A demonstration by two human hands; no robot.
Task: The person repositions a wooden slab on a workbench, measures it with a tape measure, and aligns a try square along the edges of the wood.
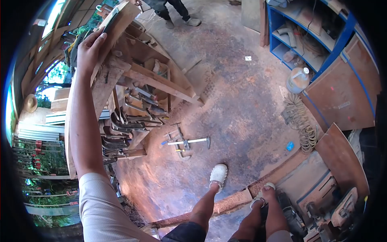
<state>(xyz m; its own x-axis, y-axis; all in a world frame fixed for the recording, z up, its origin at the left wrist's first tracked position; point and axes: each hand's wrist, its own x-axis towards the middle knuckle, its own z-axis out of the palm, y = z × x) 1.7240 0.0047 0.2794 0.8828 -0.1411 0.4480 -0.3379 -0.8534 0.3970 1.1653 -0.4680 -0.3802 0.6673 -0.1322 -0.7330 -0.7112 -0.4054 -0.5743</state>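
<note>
My left hand [92,48] is at the upper left, on the edge of a long wooden board [115,30] along the top of a workbench. Its fingers wrap over the board's edge, with the thumb on the near side. A dark narrow strip lies along the board just beyond the hand; what it is I cannot tell. Below the board, the bench's wooden frame [161,82] holds clamps and other tools [129,121] on its lower shelf. My right hand does not show anywhere.
Clamps [185,143] lie on the dusty floor [234,101]. At right are a blue shelf [276,44], a plastic jug [298,80], coiled rope [300,121] and leaning panels [342,92]. Another person's legs [177,10] are at the top; more legs [246,222] show at the bottom.
</note>
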